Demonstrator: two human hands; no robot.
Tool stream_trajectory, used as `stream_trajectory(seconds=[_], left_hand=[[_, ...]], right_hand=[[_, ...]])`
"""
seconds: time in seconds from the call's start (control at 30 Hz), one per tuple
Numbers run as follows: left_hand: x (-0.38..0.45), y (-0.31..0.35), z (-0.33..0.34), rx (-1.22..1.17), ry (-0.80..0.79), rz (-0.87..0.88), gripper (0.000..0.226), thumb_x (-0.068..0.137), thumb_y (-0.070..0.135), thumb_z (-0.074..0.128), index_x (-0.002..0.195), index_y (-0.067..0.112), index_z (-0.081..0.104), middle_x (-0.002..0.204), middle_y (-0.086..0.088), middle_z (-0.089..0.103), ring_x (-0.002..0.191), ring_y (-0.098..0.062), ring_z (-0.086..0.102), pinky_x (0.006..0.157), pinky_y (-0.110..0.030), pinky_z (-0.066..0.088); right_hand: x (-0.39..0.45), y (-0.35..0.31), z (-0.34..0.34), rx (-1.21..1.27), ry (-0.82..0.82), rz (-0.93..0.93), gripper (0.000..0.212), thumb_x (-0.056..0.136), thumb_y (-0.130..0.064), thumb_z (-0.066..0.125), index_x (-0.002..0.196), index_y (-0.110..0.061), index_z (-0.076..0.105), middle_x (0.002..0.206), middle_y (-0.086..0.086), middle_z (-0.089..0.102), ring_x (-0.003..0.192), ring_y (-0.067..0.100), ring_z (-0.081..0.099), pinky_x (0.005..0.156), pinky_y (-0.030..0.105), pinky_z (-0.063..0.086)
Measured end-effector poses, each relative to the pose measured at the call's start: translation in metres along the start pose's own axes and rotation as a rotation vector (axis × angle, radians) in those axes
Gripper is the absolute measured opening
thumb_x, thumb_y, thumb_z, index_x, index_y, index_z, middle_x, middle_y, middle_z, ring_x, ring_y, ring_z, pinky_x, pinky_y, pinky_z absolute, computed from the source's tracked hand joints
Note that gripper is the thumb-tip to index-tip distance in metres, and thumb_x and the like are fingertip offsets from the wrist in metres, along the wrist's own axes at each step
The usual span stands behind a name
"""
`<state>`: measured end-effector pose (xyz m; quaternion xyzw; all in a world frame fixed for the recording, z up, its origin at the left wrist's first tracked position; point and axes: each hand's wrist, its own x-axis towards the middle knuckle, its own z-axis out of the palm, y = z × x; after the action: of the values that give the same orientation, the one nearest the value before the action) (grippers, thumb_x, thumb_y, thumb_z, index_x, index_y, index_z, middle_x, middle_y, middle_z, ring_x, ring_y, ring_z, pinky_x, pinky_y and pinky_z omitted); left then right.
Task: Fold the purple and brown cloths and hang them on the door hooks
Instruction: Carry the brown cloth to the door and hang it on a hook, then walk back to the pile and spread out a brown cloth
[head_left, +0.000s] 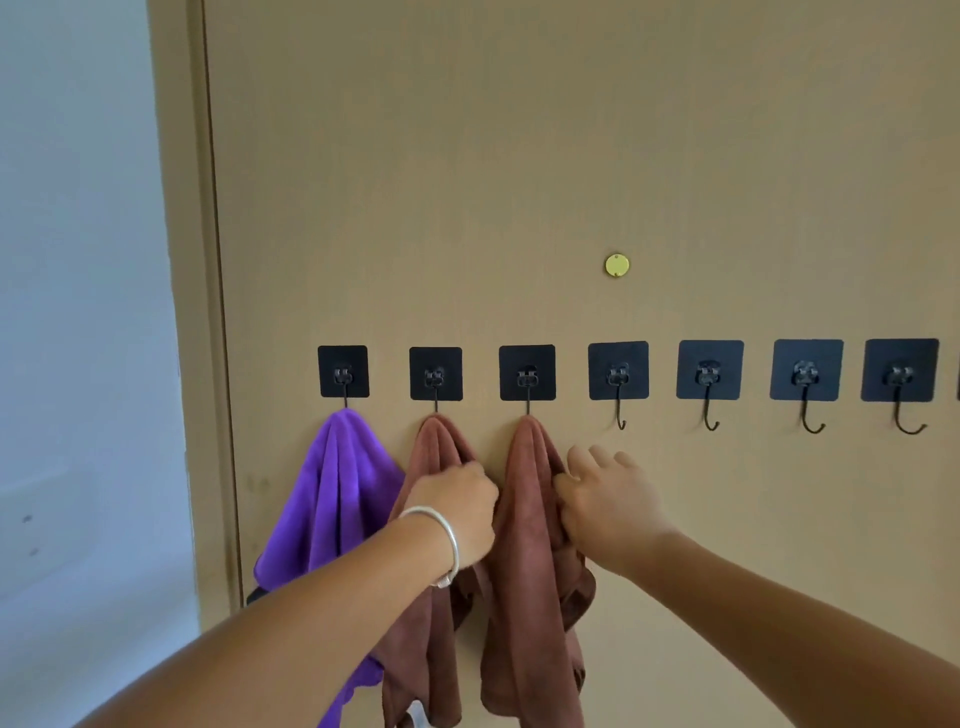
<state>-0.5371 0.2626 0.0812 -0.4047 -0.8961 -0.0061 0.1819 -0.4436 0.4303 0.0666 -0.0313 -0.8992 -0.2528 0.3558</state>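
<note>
A row of black square adhesive hooks (618, 371) runs across the beige door (519, 156). A purple cloth (337, 493) hangs from the leftmost hook. Two brown cloths hang from the two hooks to its right: one (434, 452) on the second hook, another (524, 545) on the third. My left hand (457, 512), with a silver bangle on the wrist, grips the left brown cloth between the two brown cloths. My right hand (605, 499) pinches the right edge of the right brown cloth with its thumb, the other fingers spread against the door.
Several bare hooks (709, 374) continue to the right along the door. A small round yellow disc (616, 265) sits on the door above them. The door frame (208, 312) and a pale wall (78, 312) stand to the left.
</note>
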Motion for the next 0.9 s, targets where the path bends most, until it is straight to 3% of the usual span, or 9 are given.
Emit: stream_trajectory(seconds=[0.07, 0.1, 0.17, 0.23, 0.33, 0.47, 0.6, 0.9], left_hand=[[0.004, 0.001, -0.025, 0.006, 0.228, -0.015, 0.030, 0.085, 0.010, 0.039, 0.103, 0.022, 0.060, 0.117, -0.006, 0.054, 0.105, -0.030, 0.054, 0.079, -0.036, 0.043], [0.008, 0.002, -0.035, -0.015, 0.335, 0.007, 0.032, 0.086, 0.010, 0.038, 0.109, 0.022, 0.058, 0.118, -0.003, 0.054, 0.105, -0.028, 0.054, 0.077, -0.035, 0.040], [0.020, 0.007, -0.049, -0.043, 0.500, 0.085, 0.044, 0.093, 0.016, 0.038, 0.136, 0.022, 0.046, 0.137, 0.001, 0.045, 0.122, -0.024, 0.046, 0.090, -0.036, 0.038], [0.031, 0.024, -0.057, -0.032, 0.582, 0.157, 0.055, 0.097, 0.026, 0.038, 0.150, 0.019, 0.026, 0.153, 0.001, 0.031, 0.139, -0.019, 0.030, 0.109, -0.036, 0.027], [0.046, 0.060, -0.061, 0.003, 0.572, 0.195, 0.062, 0.099, 0.037, 0.034, 0.153, 0.019, 0.010, 0.160, -0.003, 0.014, 0.147, -0.018, 0.009, 0.119, -0.039, 0.010], [0.062, 0.114, -0.058, 0.017, 0.554, 0.274, 0.067, 0.099, 0.047, 0.026, 0.153, 0.019, -0.001, 0.162, -0.004, 0.000, 0.148, -0.019, -0.005, 0.120, -0.044, 0.002], [0.076, 0.171, -0.053, -0.041, 0.569, 0.390, 0.069, 0.098, 0.051, 0.026, 0.153, 0.020, -0.002, 0.162, -0.003, -0.002, 0.148, -0.019, -0.007, 0.120, -0.045, 0.002], [0.078, 0.275, -0.061, -0.232, 0.656, 0.742, 0.070, 0.097, 0.051, 0.026, 0.154, 0.019, -0.001, 0.162, -0.004, 0.000, 0.148, -0.019, -0.003, 0.120, -0.045, 0.000]], right_hand=[[0.000, 0.013, -0.009, 0.033, 0.109, 0.028, 0.006, 0.077, -0.025, 0.069, 0.076, -0.019, 0.067, 0.076, 0.003, 0.056, 0.064, 0.023, 0.050, 0.056, 0.033, 0.040], [0.000, 0.021, -0.013, 0.049, 0.172, 0.064, 0.007, 0.080, -0.022, 0.063, 0.082, -0.017, 0.068, 0.081, 0.003, 0.058, 0.067, 0.023, 0.051, 0.059, 0.033, 0.042], [0.000, 0.041, -0.028, 0.076, 0.269, 0.147, 0.018, 0.079, -0.015, 0.062, 0.095, -0.014, 0.070, 0.090, 0.005, 0.061, 0.077, 0.026, 0.055, 0.064, 0.036, 0.044], [-0.005, 0.064, -0.041, 0.075, 0.328, 0.221, 0.029, 0.077, -0.010, 0.066, 0.105, -0.012, 0.068, 0.099, 0.006, 0.063, 0.087, 0.029, 0.057, 0.070, 0.038, 0.046], [-0.025, 0.101, -0.053, -0.012, 0.236, 0.325, 0.043, 0.082, -0.018, 0.063, 0.125, -0.014, 0.059, 0.121, 0.005, 0.059, 0.113, 0.027, 0.053, 0.092, 0.040, 0.042], [-0.072, 0.143, -0.064, -0.128, 0.016, 0.452, 0.061, 0.091, -0.035, 0.051, 0.146, -0.018, 0.031, 0.148, 0.004, 0.038, 0.140, 0.025, 0.028, 0.116, 0.044, 0.022], [-0.123, 0.171, -0.083, -0.257, -0.125, 0.567, 0.068, 0.094, -0.043, 0.041, 0.152, -0.020, 0.013, 0.158, 0.004, 0.021, 0.147, 0.023, 0.012, 0.120, 0.045, 0.012], [-0.216, 0.185, -0.171, -0.507, -0.264, 0.848, 0.069, 0.096, -0.043, 0.038, 0.153, -0.017, 0.010, 0.159, 0.003, 0.016, 0.148, 0.021, 0.007, 0.120, 0.044, 0.003]])
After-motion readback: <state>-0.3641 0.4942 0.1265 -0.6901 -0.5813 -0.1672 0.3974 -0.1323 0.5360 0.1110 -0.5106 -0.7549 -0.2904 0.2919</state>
